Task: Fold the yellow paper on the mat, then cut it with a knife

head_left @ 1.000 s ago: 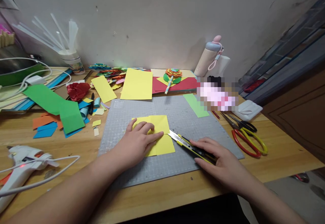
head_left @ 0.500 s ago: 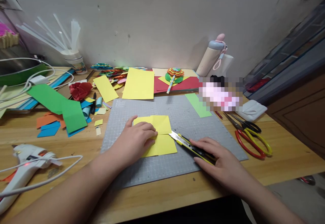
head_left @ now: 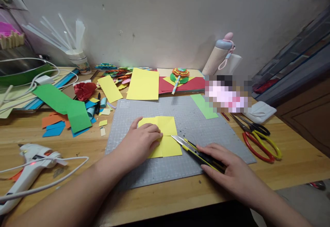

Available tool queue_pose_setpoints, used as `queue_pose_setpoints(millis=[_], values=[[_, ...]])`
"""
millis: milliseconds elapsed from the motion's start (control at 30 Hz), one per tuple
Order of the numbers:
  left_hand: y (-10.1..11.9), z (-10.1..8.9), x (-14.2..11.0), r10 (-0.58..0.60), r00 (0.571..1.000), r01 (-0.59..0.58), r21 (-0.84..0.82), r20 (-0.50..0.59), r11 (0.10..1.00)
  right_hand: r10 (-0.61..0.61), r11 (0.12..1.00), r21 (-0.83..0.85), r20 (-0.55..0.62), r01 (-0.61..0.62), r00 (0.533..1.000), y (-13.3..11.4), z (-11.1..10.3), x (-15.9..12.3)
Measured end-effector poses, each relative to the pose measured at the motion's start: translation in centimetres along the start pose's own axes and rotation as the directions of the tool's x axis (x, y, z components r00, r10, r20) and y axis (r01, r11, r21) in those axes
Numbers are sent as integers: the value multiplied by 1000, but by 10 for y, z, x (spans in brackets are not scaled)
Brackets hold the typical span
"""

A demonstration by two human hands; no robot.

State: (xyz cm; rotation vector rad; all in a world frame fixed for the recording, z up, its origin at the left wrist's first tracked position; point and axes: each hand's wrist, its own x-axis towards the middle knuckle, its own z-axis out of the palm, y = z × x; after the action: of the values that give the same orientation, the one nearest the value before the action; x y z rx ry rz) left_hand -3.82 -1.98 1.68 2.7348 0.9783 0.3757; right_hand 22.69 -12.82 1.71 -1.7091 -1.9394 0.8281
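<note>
The left hand [head_left: 140, 143] lies flat, fingers spread, pressing the folded yellow paper [head_left: 166, 137] onto the grey cutting mat [head_left: 196, 124] at the centre of the bench [head_left: 291, 161]. The right hand [head_left: 227, 170] is closed around a yellow-and-black utility knife [head_left: 198, 151]. The knife's long axis runs from 4 o'clock to 10 o'clock, with the blade tip pointing to 10 o'clock and touching the paper's right edge. Red-and-yellow scissors [head_left: 260, 141] lie at 3 o'clock, off the mat.
</note>
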Motion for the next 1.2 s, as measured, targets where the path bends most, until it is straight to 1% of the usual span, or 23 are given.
queue_pose_setpoints(millis=[200, 467, 600, 700, 867, 1033, 1200], values=[[1, -2, 0, -9, 1000, 9, -1, -6, 1000, -34, 999, -4, -2, 34, 999, -3, 3, -2], [0, -1, -1, -7, 1000, 7, -3, 7, 1000, -27, 999, -18, -21, 26, 999, -6, 7, -1], [-2, 2, -3, -7, 999, 8, 12, -39, 1000, -23, 999, -33, 13, 24, 1000, -6, 5, -3], [-4, 3, -3, -42, 997, 44, 36, -59, 998, -19, 999, -38, 15, 19, 1000, -4, 1, -4], [-5, 2, -3, -103, 994, 105, 55, -35, 993, -22, 999, -47, 28, 23, 999, 0, -3, -3], [-2, 0, -2, -124, 992, 125, 43, -18, 991, -29, 998, -48, 27, 31, 999, -1, -3, 2], [-5, 2, -2, -133, 991, 133, 14, 0, 991, -29, 999, -38, 52, 31, 998, 0, -4, 3]])
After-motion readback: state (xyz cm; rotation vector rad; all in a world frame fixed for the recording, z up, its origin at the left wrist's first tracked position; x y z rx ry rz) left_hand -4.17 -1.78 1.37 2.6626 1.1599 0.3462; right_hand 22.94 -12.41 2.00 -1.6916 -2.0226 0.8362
